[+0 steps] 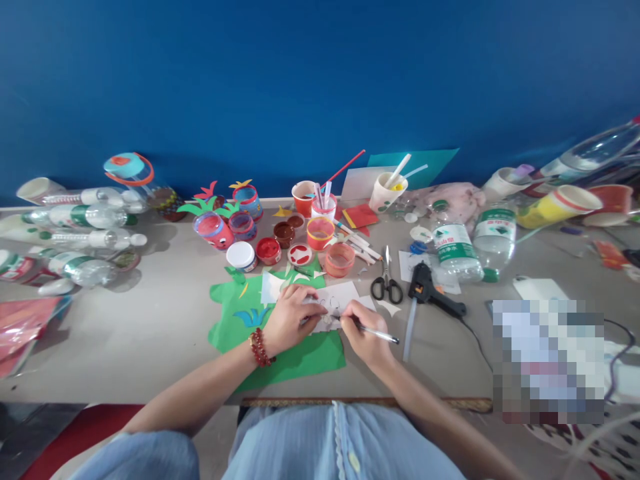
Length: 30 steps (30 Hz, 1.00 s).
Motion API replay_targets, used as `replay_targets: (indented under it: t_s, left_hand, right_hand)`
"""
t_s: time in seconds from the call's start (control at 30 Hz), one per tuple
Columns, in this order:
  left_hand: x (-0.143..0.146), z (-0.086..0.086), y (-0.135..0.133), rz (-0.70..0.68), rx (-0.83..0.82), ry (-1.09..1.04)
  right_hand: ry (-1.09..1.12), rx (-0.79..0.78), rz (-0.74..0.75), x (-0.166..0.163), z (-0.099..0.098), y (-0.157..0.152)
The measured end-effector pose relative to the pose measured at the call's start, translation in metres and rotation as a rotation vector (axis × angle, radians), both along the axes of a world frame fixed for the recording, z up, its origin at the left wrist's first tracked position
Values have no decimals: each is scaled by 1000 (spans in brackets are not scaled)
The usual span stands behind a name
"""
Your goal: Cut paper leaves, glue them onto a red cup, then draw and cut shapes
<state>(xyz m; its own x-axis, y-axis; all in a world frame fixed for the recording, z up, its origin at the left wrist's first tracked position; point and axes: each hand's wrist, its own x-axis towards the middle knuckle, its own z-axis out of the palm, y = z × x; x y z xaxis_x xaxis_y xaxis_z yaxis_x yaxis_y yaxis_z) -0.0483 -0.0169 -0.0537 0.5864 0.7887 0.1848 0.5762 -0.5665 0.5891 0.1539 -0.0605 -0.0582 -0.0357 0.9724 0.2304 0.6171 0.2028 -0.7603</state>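
Observation:
My right hand (pixel 366 328) is closed around a pen (pixel 381 334), its tip down on a small sheet of white paper (pixel 347 291). Small round shapes are drawn in dark line on that sheet. At the sheet's left side, my left hand (pixel 295 315) holds it down with bent fingers and thumb pressed together. Beneath the paper and my left wrist lies a large green sheet (pixel 313 362) with cut edges. A blue leaf-shaped cutout (pixel 251 317) rests on the green, left of my left hand. Black-handled scissors (pixel 387 283) lie just beyond my right hand.
A black glue gun (pixel 431 291) with a cord lies to the right. Behind my hands stand open paint pots (pixel 269 251) and decorated cups (pixel 214 228). Plastic bottles (pixel 83 216) lie at the left; more bottles (pixel 455 247) stand at the right. A blue wall (pixel 300 87) rises behind.

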Motion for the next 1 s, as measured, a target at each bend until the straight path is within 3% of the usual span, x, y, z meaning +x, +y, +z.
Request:
replay_targets:
  t_s: [1.0]
  left_hand:
    - [1,2,0,3,-8,-8]
  right_hand:
    - [-17,-17,2,0,0,0]
